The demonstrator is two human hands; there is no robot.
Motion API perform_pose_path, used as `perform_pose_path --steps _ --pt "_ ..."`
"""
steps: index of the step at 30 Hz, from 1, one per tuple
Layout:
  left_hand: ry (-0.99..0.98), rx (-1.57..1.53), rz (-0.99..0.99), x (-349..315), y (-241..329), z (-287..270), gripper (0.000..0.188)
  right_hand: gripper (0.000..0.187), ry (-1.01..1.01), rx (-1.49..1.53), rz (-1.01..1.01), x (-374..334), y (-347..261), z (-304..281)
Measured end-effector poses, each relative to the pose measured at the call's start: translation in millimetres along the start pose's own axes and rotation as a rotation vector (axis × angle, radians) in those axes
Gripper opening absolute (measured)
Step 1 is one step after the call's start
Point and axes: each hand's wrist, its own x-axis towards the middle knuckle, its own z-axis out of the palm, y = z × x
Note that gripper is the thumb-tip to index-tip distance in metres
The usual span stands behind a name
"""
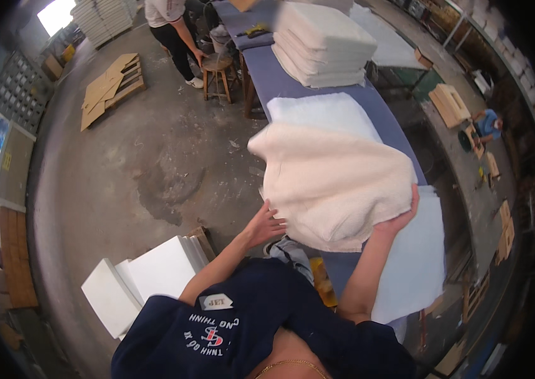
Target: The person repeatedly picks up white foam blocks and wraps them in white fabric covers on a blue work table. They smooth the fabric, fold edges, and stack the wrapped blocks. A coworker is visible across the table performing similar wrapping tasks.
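A bulky cream fabric piece (pixel 337 183), perhaps a cushion cover with padding inside, lies across the table edge in front of me with creases over its top. My right hand (pixel 400 213) grips its right edge, thumb on top and the fingers partly hidden behind it. At the near left edge, my left hand (pixel 266 226) has its fingers stretched out, close against the fabric. Beneath the cream piece, a white padding sheet (pixel 324 108) shows on the far side, and another white sheet (pixel 416 259) sticks out at the right, below my right hand.
Folded cream pieces form a stack (pixel 321 47) farther along the blue-covered table (pixel 393 120). White foam blocks (pixel 160 268) stand at my left. A wooden stool (pixel 218 79) and flattened cardboard (pixel 112 85) are on the floor. One person (pixel 176 31) bends near the stool; another (pixel 488 125) works far right.
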Motion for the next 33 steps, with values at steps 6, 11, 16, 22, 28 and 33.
perform_pose_path --steps 6,11,16,22,28,33 --pt "-0.156 0.23 0.19 70.5 57.5 58.6 0.059 0.048 0.259 0.003 0.145 38.4 1.2 -25.9" --pt "0.063 0.784 0.465 107.9 154.6 83.1 0.044 0.046 0.329 -0.056 0.154 62.3 -19.1 -69.5" --pt "-0.132 1.292 0.524 171.8 166.0 57.6 0.05 0.042 0.502 -0.149 0.028 89.0 4.5 -76.2" --pt "-0.375 1.881 0.353 200.7 169.3 80.9 0.056 0.037 0.58 -0.233 -0.191 95.6 57.1 -19.6" --pt "-0.994 2.121 0.121 225.9 206.7 100.7 0.042 0.034 0.74 -0.307 -0.46 53.0 108.1 1.3" --pt "-1.607 1.478 -0.07 139.4 228.9 188.2 0.023 0.032 0.962 -0.176 -0.769 -2.7 127.7 47.7"
